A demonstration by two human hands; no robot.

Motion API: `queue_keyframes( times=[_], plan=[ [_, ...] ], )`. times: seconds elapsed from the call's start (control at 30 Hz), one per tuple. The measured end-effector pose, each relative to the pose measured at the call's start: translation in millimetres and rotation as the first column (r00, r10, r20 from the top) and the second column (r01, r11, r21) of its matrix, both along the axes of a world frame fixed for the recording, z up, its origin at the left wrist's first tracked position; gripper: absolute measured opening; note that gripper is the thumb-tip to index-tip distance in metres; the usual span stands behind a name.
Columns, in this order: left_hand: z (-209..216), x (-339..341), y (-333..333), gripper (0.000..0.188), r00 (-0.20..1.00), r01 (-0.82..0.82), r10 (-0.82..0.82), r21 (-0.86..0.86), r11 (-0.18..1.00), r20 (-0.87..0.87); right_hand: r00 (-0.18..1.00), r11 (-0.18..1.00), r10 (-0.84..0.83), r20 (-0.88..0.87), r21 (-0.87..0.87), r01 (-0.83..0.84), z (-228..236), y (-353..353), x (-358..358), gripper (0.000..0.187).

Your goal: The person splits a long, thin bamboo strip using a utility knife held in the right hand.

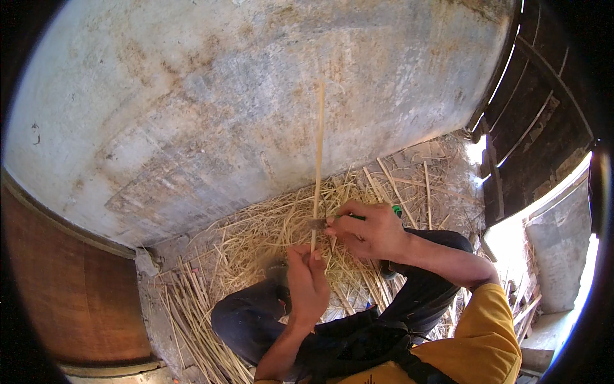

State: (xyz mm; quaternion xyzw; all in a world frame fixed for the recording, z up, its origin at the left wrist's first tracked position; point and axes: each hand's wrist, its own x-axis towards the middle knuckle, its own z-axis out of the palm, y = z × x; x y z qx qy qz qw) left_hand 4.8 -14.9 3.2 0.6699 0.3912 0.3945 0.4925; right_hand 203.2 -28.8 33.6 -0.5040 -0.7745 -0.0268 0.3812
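Left hand closed on the lower part of a long, slim, pale-yellow strip of bamboo-like material, a green-handled knife gripped in the right hand.
The strip is held lengthwise up the middle of the frame, its far end seen against a stained grey-white wall; the short, dull-grey blade is held at it just above the left fingers, though how firmly it is pressed cannot be told. Below, straw-coloured curled shavings are heaped on the floor at the centre, and straight pale strips are gathered at the lower left.
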Motion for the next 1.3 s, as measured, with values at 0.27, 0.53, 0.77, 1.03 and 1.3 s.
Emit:
queue_keyframes(
  times=[0.27, 0.53, 0.77, 1.03, 1.3],
  plan=[
    [2, 2, 0, 0.014, 0.987, -0.056, 0.089, 0.229, 0.972, -0.137, 0.999, 0.999, -0.044, -0.003, 0.013, 0.044, -5, 6, 6, 0.027],
    [1, 0, -1, 0.015, 0.959, -0.087, 0.148, 0.247, 0.965, -0.241, 0.993, 0.992, -0.092, -0.071, 0.085, 0.098, 2, 15, 13, 0.016],
    [-1, 4, -8, 0.015, 0.963, -0.033, 0.087, 0.209, 0.977, -0.256, 0.86, 0.923, -0.356, -0.366, 0.005, 0.385, 21, 44, 67, 0.013],
    [-5, 1, 9, 0.028, 0.998, 0.061, -0.051, -0.244, 0.968, 0.048, 0.843, 0.978, -0.208, -0.497, -0.12, 0.171, 1, 26, 50, 0.031],
    [5, 3, 8, 0.026, 0.987, 0.1, -0.063, -0.253, 0.962, 0.149, 0.99, 0.996, 0.09, -0.106, -0.02, -0.092, -6, 8, 10, 0.026]
  ],
)
